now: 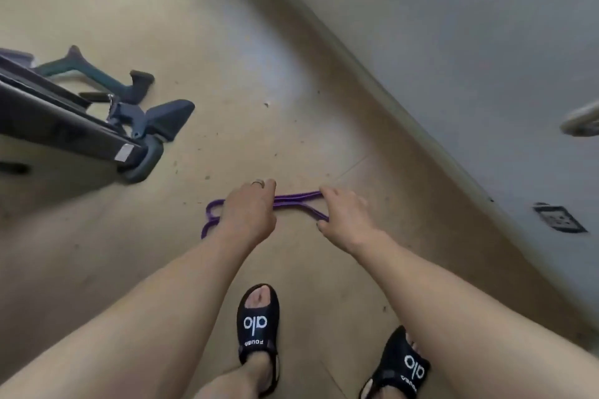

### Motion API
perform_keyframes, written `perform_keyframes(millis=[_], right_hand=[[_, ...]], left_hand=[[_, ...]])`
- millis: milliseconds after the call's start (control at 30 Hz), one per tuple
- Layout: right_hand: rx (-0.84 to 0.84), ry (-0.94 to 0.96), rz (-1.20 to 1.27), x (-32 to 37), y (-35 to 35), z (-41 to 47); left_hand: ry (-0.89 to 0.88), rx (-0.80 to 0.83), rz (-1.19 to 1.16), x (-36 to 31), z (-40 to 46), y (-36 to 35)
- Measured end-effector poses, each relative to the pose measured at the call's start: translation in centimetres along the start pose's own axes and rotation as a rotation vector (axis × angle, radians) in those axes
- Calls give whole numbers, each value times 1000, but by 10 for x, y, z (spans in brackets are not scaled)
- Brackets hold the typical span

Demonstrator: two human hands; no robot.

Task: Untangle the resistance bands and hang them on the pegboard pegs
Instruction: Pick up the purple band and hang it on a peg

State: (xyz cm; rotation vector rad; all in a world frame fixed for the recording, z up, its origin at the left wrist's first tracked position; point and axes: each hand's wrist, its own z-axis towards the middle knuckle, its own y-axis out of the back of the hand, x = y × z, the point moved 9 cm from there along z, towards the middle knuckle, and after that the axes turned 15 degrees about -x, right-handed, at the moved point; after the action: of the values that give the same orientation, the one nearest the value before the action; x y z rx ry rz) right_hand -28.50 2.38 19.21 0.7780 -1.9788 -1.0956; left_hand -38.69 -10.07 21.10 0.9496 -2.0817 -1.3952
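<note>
The floor point(227, 42) is smooth and tan, with small dark specks. A grey wall point(453, 74) runs along the right side. Dark exercise gear point(97, 116) sits at the left — well apart from the hands. The purple band point(296, 199) is stretched above the floor between both hands. The left hand point(248, 212) grips it, and the right hand point(345, 217) pinches its other end. Bare floor lies all around.

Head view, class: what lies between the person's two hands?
A taut stretch of the purple resistance band spans from left hand to right hand, above bare floor.
</note>
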Motion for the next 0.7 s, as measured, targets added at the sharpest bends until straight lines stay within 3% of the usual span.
perform_keyframes(millis=[200,367,500,567,700], right_hand=[[77,191,-175,-1,-191,100],[96,267,-315,-3,-300,151],[5,299,-386,-10,-323,166],[48,346,-376,-10,-325,159],[20,293,-191,-17,-282,123]], left_hand=[[19,16,30,44,75,-195],[-24,41,110,57,116,-311],[-38,-36,154,54,135,-344],[-65,-35,159,44,132,-344],[-56,26,14,24,99,-316]])
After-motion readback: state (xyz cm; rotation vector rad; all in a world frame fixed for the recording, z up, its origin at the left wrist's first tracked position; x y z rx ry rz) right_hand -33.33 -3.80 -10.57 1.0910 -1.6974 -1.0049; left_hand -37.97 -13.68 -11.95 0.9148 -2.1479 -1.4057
